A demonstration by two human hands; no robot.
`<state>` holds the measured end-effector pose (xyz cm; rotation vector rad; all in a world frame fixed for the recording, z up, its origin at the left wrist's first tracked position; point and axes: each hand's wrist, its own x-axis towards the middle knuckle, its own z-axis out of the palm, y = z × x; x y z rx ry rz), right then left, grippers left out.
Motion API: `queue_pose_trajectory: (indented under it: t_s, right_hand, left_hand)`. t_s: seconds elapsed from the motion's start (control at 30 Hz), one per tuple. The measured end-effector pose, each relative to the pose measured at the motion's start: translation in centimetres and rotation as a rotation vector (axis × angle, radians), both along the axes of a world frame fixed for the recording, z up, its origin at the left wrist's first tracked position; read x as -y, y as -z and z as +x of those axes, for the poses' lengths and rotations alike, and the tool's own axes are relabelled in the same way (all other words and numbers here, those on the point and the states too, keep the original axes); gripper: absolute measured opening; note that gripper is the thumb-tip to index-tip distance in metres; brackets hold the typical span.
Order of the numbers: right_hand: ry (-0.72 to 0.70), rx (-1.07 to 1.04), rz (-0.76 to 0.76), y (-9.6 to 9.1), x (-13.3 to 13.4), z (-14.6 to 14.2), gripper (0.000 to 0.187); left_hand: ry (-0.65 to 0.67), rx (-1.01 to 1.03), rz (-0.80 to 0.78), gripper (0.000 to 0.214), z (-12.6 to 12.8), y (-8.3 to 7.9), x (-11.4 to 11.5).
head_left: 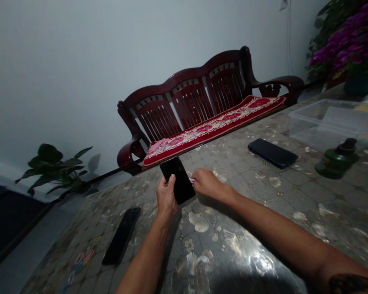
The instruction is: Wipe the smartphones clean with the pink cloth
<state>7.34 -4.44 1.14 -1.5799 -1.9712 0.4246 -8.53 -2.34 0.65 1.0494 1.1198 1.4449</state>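
My left hand (166, 195) is closed around the lower part of a black phone (178, 178), holding it tilted above the patterned table (239, 228), thumb on its screen. My right hand (206, 182) is closed beside the phone's right edge, pinching a small pinkish thing (192, 179) against it; I cannot make out what it is. A second black phone (122, 236) lies flat on the table to the left of my left forearm. A third dark phone (272, 152) lies flat further back on the right.
A green bottle with a black cap (337, 160) and a clear plastic box (331, 122) are at the right of the table. Behind the table is a dark wooden bench (199, 98) with a red cushion. A potted plant (53, 165) is on the floor left, purple flowers (349, 38) top right.
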Motion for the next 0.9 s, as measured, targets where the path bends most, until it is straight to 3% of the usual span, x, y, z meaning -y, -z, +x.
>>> queue_pose_trajectory:
  t_s: [0.1,0.2,0.3,0.4,0.47,0.67,0.9]
  right_hand:
    - [-0.11,0.033,-0.139,-0.1,0.0,0.5,0.014]
    - [-0.094,0.093,-0.211,-1.0,-0.2,1.6,0.013]
    - [-0.038,0.102,-0.143,-2.2,-0.6,3.0,0.01]
    - [-0.02,-0.045,-0.072,-2.0,-1.2,3.8,0.021]
    - [-0.036,-0.221,-0.096,-1.0,-1.7,3.9,0.024]
    - [0.093,-0.64,-0.095,3.4,-3.8,3.3,0.032]
    - [0.19,-0.936,-0.184,6.6,-4.9,2.7,0.041]
  left_hand:
    - [0.011,0.084,-0.109,0.049,-0.4,0.1,-0.3]
    - [0.059,0.134,-0.214,0.034,-0.6,0.7,-0.5]
    - [0.107,0.137,-0.297,0.024,-0.2,1.4,-0.6]
    - [0.16,0.132,-0.336,0.022,0.5,2.1,-0.7]
    - [0.195,0.115,-0.345,0.026,1.0,2.4,-0.8]
    - [0.205,-0.005,-0.315,0.043,1.6,3.3,-0.9]
    - [0.264,-0.135,-0.351,0.05,1.5,3.4,-1.3]
